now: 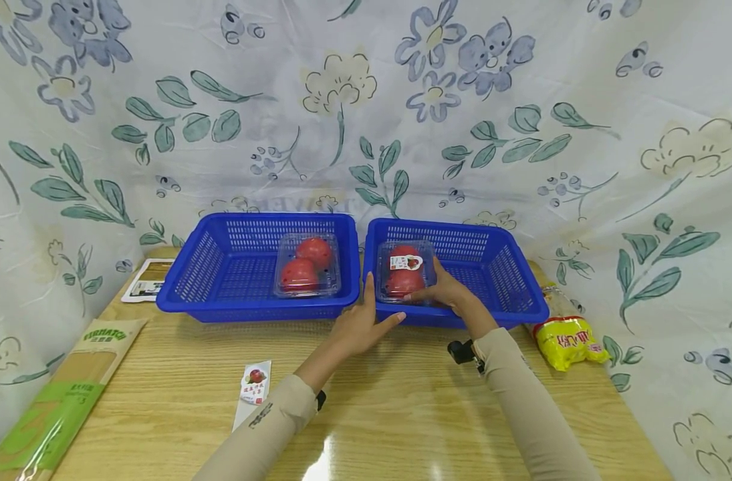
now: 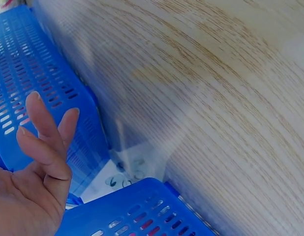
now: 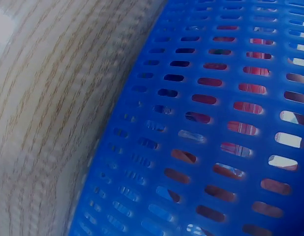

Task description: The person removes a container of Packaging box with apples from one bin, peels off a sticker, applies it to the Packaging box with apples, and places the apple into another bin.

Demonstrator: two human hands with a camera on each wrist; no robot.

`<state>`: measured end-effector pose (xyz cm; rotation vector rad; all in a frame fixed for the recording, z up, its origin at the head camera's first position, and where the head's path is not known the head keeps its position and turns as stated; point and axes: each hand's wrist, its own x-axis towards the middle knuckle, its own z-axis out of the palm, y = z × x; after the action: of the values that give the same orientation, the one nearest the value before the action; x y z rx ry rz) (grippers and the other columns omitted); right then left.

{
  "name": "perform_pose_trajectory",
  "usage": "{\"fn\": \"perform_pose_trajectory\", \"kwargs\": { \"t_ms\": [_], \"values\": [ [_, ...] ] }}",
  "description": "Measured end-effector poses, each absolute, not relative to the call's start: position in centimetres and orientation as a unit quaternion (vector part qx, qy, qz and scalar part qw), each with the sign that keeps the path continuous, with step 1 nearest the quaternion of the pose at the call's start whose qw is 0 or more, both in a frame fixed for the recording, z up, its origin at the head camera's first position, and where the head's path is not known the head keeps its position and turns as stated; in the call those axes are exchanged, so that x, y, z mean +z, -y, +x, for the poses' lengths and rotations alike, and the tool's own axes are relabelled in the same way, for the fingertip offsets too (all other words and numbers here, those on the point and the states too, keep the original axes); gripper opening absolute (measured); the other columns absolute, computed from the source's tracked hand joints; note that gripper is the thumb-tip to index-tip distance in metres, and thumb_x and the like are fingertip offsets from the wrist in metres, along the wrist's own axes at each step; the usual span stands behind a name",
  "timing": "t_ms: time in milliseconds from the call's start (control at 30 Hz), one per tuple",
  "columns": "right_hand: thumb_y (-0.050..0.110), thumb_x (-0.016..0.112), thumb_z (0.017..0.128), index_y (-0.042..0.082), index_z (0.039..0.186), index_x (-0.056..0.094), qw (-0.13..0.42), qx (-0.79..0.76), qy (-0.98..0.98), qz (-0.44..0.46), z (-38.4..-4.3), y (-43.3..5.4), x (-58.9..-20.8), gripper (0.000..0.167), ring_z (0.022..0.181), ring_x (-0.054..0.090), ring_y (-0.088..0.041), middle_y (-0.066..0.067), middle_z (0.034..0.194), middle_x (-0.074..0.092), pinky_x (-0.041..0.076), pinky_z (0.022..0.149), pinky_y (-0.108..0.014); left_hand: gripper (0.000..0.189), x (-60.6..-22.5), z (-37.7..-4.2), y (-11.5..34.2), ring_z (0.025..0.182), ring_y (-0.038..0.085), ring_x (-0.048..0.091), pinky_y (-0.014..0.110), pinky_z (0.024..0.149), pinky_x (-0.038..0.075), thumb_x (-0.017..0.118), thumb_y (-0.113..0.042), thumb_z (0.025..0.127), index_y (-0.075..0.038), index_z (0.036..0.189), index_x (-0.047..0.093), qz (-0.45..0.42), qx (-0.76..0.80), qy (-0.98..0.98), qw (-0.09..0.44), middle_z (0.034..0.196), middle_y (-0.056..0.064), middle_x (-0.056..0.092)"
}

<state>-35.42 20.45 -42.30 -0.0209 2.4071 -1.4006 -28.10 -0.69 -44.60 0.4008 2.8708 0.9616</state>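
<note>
In the right blue basket (image 1: 492,267), at its left end, sits a clear plastic box of red fruit (image 1: 406,279) with a white label on its lid. My right hand (image 1: 446,290) grips this box at its right side and front, thumb over the near edge. Through the basket's slots in the right wrist view, red fruit (image 3: 250,88) shows, while that hand is mostly hidden behind the wall. My left hand (image 1: 358,327) is at the gap between the baskets, fingers extended and holding nothing. A second box of red fruit (image 1: 307,265), unlabelled, lies in the left blue basket (image 1: 221,267).
A sheet with a fruit label (image 1: 254,384) lies on the wooden table (image 1: 390,414). Long green-and-tan packs (image 1: 65,401) are at the left, a tray-like pack (image 1: 146,284) behind them. A yellow bag (image 1: 567,341) sits by the right basket. Floral cloth (image 1: 353,133) hangs behind.
</note>
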Motion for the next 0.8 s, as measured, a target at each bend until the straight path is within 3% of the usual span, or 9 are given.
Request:
{"fn": "perform_pose_trajectory", "kwargs": {
  "t_ms": [167, 300, 400, 533, 600, 667, 767, 800],
  "values": [
    [0.016, 0.082, 0.08, 0.016, 0.159, -0.012, 0.175, -0.497, -0.85, 0.004, -35.5, -20.5, -42.3, 0.124, 0.149, 0.013, -0.044, -0.025, 0.163, 0.011, 0.018, 0.12, -0.056, 0.106, -44.5, -28.2, 0.7, 0.1, 0.037, 0.069, 0.048, 0.076, 0.056, 0.047, -0.071, 0.092, -0.01, 0.159, -0.009, 0.133, 0.313, -0.939, 0.045, 0.128, 0.025, 0.063],
    [0.014, 0.083, 0.079, 0.011, 0.159, -0.009, 0.169, -0.492, -0.854, 0.014, -35.3, -20.3, -42.2, 0.122, 0.148, 0.017, -0.043, -0.026, 0.161, 0.016, 0.018, 0.12, -0.055, 0.106, -44.6, -28.1, 0.8, 0.11, 0.04, 0.065, 0.05, 0.082, 0.055, 0.047, -0.071, 0.092, -0.01, 0.159, -0.009, 0.134, 0.313, -0.939, 0.045, 0.138, 0.025, 0.056],
    [0.015, 0.084, 0.078, 0.007, 0.159, -0.007, 0.167, -0.479, -0.862, 0.024, -35.1, -20.0, -42.1, 0.123, 0.149, 0.015, -0.044, -0.027, 0.162, 0.013, 0.019, 0.12, -0.055, 0.105, -44.7, -27.9, 1.0, 0.116, 0.043, 0.062, 0.053, 0.086, 0.054, 0.048, -0.07, 0.092, -0.013, 0.16, -0.009, 0.129, 0.316, -0.939, 0.043, 0.144, 0.024, 0.051],
    [0.018, 0.085, 0.078, 0.006, 0.159, -0.007, 0.17, -0.46, -0.87, 0.04, -35.0, -19.8, -41.8, 0.123, 0.15, 0.01, -0.045, -0.026, 0.164, 0.007, 0.021, 0.119, -0.056, 0.103, -44.5, -27.4, 1.5, 0.117, 0.042, 0.061, 0.055, 0.087, 0.052, 0.049, -0.068, 0.093, -0.015, 0.16, -0.009, 0.131, 0.322, -0.937, 0.038, 0.14, 0.022, 0.056],
    [0.018, 0.084, 0.078, 0.005, 0.159, -0.006, 0.169, -0.457, -0.872, 0.04, -34.9, -19.8, -41.7, 0.122, 0.15, 0.011, -0.044, -0.025, 0.164, 0.007, 0.022, 0.119, -0.056, 0.103, -44.2, -27.0, 2.0, 0.109, 0.037, 0.065, 0.052, 0.083, 0.053, 0.051, -0.067, 0.093, -0.015, 0.16, -0.009, 0.136, 0.33, -0.933, 0.041, 0.125, 0.018, 0.066],
    [0.019, 0.084, 0.078, 0.003, 0.158, -0.005, 0.168, -0.448, -0.877, 0.036, -34.9, -19.9, -41.6, 0.121, 0.15, 0.011, -0.044, -0.025, 0.164, 0.007, 0.022, 0.119, -0.056, 0.104, -43.6, -26.5, 2.8, 0.09, 0.029, 0.068, 0.047, 0.074, 0.053, 0.053, -0.065, 0.093, -0.018, 0.16, -0.011, 0.137, 0.343, -0.928, 0.052, 0.102, 0.011, 0.072],
    [0.023, 0.083, 0.08, 0.001, 0.158, -0.006, 0.161, -0.424, -0.891, 0.02, -34.7, -20.0, -41.4, 0.12, 0.15, 0.013, -0.044, -0.026, 0.163, 0.009, 0.023, 0.118, -0.057, 0.104, -42.4, -25.7, 4.6, 0.063, 0.016, 0.059, 0.036, 0.059, 0.047, 0.056, -0.064, 0.092, -0.023, 0.159, -0.013, 0.137, 0.361, -0.92, 0.068, 0.071, -0.001, 0.065],
    [0.027, 0.082, 0.081, 0.0, 0.158, -0.005, 0.149, -0.403, -0.903, 0.013, -34.7, -20.1, -41.4, 0.119, 0.149, 0.013, -0.046, -0.028, 0.163, 0.011, 0.024, 0.118, -0.058, 0.103, -42.0, -25.4, 5.4, 0.059, 0.014, 0.056, 0.034, 0.056, 0.045, 0.056, -0.063, 0.092, -0.024, 0.159, -0.013, 0.136, 0.363, -0.919, 0.071, 0.068, -0.002, 0.063]
  ]
}}
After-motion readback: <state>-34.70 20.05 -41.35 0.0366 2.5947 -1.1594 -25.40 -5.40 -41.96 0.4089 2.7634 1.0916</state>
